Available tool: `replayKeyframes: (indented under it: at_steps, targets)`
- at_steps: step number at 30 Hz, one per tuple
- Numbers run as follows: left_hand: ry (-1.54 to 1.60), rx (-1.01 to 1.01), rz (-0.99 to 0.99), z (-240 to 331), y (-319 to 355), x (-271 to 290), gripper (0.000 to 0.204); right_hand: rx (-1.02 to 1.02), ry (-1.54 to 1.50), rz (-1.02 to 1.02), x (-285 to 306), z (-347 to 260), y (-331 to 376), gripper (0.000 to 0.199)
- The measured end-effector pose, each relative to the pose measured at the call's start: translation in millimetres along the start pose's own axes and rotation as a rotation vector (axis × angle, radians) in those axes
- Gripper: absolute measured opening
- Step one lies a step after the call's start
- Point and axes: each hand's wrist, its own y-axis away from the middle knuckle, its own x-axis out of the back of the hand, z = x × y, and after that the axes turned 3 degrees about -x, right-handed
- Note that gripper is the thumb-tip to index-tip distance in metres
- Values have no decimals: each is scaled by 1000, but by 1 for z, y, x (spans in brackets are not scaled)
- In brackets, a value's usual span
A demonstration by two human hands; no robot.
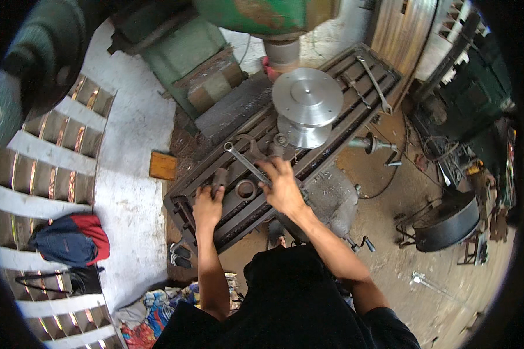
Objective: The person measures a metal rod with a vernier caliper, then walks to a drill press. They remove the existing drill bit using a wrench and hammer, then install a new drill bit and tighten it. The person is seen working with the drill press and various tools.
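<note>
My right hand [284, 189] is closed on a combination wrench [245, 164], whose ring end points away to the far left above the slotted machine table [233, 224]. My left hand [206, 208] has its fingers around the near end of a dark metal block [219, 177] on the table. Between my hands lies a thick steel ring [245, 189]. Beyond the wrench are a curved dark metal piece [251, 143] and a bolt with a nut [280, 140]. A shiny flanged metal spool [307, 99] stands on the table farther right.
A green machine head [262, 14] hangs over the table's far side. A long wrench [375, 87] lies at its right end. Crank handles [367, 243] stick out from the near side. At right stands a black drum [448, 224]; at left, a backpack [70, 238].
</note>
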Motion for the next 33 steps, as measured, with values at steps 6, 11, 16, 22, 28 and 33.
replayKeyframes:
  at_steps: [6,11,16,22,28,33]
  targets:
    - [179,-123,-301,8,26,9,50,395,-21,-449,-19,-39,-18,70]
    - [343,-96,-262,-20,36,7,53,466,-17,-727,-32,-42,-27,57]
    - [500,-143,-48,-58,55,22,45,587,-69,-762,-49,-58,-44,51]
    - [1006,229,124,-139,120,73,34,494,87,-600,-77,-57,-52,47]
    - [1570,374,425,-162,266,31,27,592,469,-547,-104,-30,-43,46]
    - [1981,384,902,-153,421,-24,37,670,320,-572,-107,0,-52,46]
